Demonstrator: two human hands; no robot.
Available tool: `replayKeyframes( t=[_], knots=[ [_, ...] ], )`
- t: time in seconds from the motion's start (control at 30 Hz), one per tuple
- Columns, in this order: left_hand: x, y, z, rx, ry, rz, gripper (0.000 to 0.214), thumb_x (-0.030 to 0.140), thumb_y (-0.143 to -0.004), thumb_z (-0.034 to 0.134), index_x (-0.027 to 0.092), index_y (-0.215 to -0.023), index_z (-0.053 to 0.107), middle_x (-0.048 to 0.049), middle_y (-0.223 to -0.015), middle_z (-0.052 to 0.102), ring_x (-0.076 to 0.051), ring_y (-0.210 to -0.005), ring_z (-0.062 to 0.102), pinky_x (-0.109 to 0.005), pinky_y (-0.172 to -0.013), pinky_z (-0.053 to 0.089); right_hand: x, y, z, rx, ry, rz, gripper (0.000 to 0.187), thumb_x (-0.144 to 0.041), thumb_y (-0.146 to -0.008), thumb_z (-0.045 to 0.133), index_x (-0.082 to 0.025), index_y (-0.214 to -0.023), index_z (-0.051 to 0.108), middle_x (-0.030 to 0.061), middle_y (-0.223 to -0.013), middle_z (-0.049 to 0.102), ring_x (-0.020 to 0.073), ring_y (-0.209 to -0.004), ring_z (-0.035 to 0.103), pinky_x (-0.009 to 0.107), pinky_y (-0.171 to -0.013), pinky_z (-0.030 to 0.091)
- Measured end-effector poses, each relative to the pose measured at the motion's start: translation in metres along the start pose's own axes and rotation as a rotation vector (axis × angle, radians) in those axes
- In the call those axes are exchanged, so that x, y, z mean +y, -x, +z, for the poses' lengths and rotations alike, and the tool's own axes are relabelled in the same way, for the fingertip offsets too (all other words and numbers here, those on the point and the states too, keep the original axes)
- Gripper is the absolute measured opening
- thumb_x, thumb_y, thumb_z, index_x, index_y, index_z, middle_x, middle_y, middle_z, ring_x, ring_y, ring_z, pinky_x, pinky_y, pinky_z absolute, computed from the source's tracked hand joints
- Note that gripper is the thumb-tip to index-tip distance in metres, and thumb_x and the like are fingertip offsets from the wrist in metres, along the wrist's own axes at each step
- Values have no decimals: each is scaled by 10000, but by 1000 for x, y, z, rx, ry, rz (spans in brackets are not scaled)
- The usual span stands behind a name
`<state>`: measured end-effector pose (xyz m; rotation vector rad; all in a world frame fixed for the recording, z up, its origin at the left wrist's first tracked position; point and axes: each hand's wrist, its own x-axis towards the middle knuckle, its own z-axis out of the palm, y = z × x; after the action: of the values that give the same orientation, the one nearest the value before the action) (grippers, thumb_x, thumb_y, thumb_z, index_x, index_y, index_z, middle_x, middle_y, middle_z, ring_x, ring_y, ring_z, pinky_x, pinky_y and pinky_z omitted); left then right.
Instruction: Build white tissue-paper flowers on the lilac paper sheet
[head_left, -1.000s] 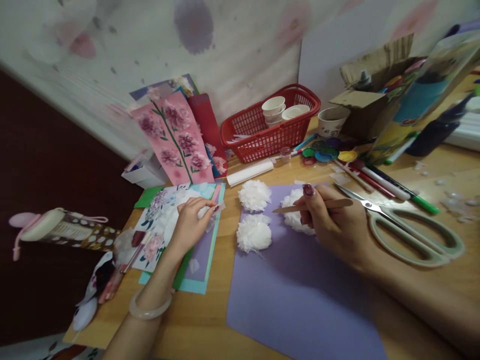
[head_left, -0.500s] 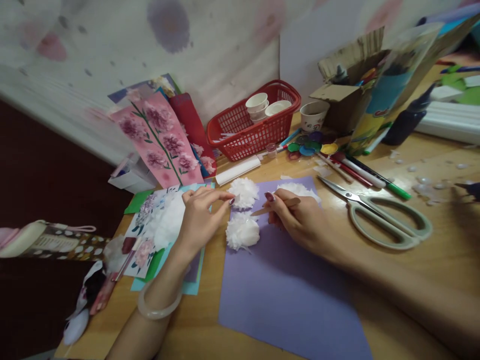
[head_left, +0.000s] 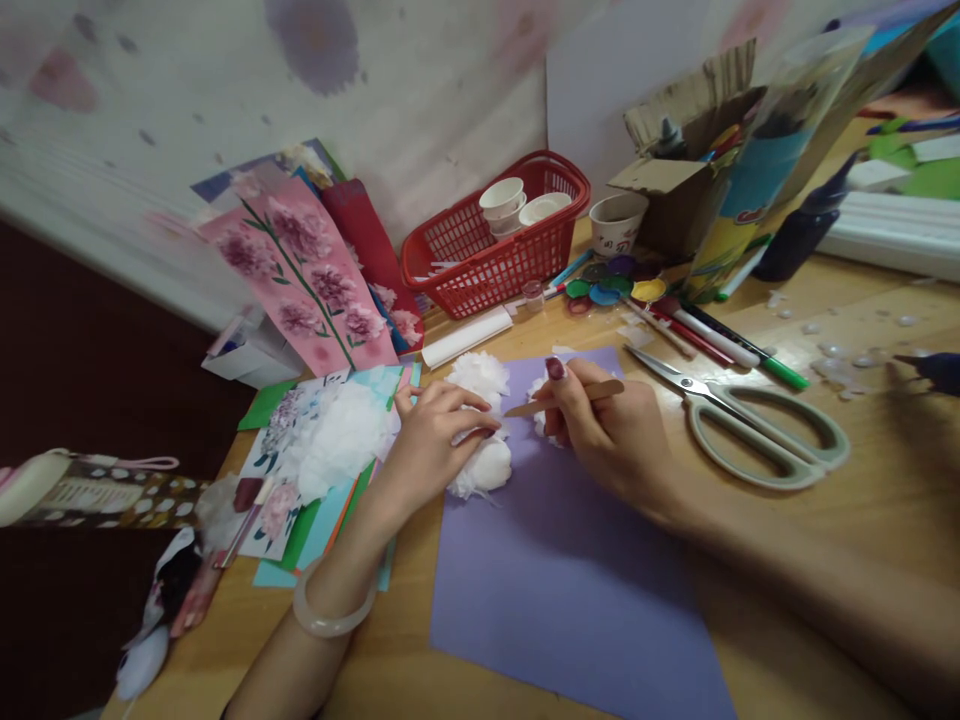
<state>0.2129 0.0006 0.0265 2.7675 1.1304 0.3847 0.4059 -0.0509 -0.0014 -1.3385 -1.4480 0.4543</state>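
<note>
Two white paper flowers, an upper one (head_left: 480,373) and a lower one (head_left: 484,468), lie on a purple sheet of paper (head_left: 555,590). My left hand (head_left: 435,435) reaches over them, its thumb and fingertips drawn together at the petals between the two and hiding part of both. In my right hand (head_left: 611,430) is a flat wooden craft stick (head_left: 604,390), gripped between thumb and fingers. Its tip points left, close to my left fingertips. A third white paper flower (head_left: 537,395) is mostly covered by my right hand.
Grey-handled scissors (head_left: 765,425) lie right of the purple sheet. A red basket (head_left: 495,270) with paper cups stands behind, beside small paint pots (head_left: 604,290) and markers (head_left: 720,335). A pink flower picture (head_left: 300,270) leans on the wall; papers and white fluff (head_left: 341,440) lie left.
My left hand has moved right and down onto the flowers. My right hand has shifted slightly right with the craft stick, whose tip has risen away from the lower flower. The view has shifted a little.
</note>
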Motion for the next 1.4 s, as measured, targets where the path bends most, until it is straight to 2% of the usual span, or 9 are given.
replayKeyframes(
  t=[0.17, 0.47, 0.7, 0.83, 0.9, 0.97, 1.13, 1.27, 1.4],
  knots=[
    [-1, -1, 2, -32, 10, 4, 92, 241, -876, 700, 306, -905, 759, -11, -1098, 731, -249, -1094, 597, -517, -994, 238, 1, 2, 1, 56, 45, -66, 479, -443, -1020, 332, -191, -695, 576, -8, -489, 566, 111, -418, 520, 241, -473, 340],
    [-1, 0, 1, -78, -12, 1, 109, 238, -895, 671, 296, -918, 760, -28, -1150, 710, -265, -1128, 581, -495, -964, 258, 0, 3, 0, 103, 56, -63, 475, -451, -1025, 325, -197, -710, 574, -11, -507, 582, 107, -422, 520, 234, -476, 345],
    [1, 2, -5, -75, 15, 6, 130, 207, -891, 660, 301, -939, 736, -14, -1173, 695, -258, -1157, 570, -485, -980, 254, 3, 1, 8, -75, 30, -57, 495, -460, -1020, 309, -213, -635, 499, -3, -507, 596, 117, -453, 552, 231, -508, 371],
    [4, 13, -13, 17, 57, -61, 173, 240, -871, 671, 262, -1041, 652, -25, -1160, 694, -248, -1142, 588, -468, -1021, 279, 2, 3, 10, -113, 51, -30, 516, -487, -1018, 292, -220, -618, 478, 7, -515, 597, 128, -478, 563, 240, -524, 378],
    [4, 24, -13, 66, 59, -126, 301, 304, -841, 708, 246, -1111, 588, -49, -1174, 678, -263, -1153, 581, -465, -1029, 313, 1, 5, 10, -119, 54, -35, 518, -488, -1019, 287, -220, -622, 482, 10, -523, 605, 128, -480, 564, 240, -528, 379],
    [1, 37, -8, 79, 54, -191, 538, 378, -783, 764, 241, -1233, 503, -91, -1253, 631, -296, -1212, 542, -477, -1034, 340, 0, 5, 10, -128, 64, -44, 515, -490, -1019, 283, -219, -629, 484, 13, -533, 611, 128, -478, 565, 242, -532, 382],
    [-7, 62, 14, 7, 75, -275, 1041, 490, -675, 835, 275, -1473, 201, -168, -1475, 458, -359, -1378, 394, -538, -1092, 294, 2, 4, 12, -138, 103, -27, 528, -509, -1015, 269, -219, -632, 488, 17, -543, 609, 139, -500, 580, 248, -552, 389],
    [-10, 65, 22, -88, 136, -286, 1160, 484, -703, 818, 298, -1517, 13, -175, -1508, 439, -362, -1437, 318, -584, -1114, 236, 3, 2, 15, -140, 90, 6, 536, -510, -1017, 278, -221, -622, 499, 3, -520, 592, 140, -497, 577, 252, -571, 399],
    [-12, 63, 24, -101, 181, -302, 1168, 490, -717, 804, 299, -1524, -18, -185, -1495, 462, -378, -1442, 311, -615, -1106, 213, 4, 0, 17, -198, 51, 20, 529, -505, -1015, 304, -219, -610, 490, -9, -501, 573, 127, -463, 556, 249, -558, 402]
  ],
)
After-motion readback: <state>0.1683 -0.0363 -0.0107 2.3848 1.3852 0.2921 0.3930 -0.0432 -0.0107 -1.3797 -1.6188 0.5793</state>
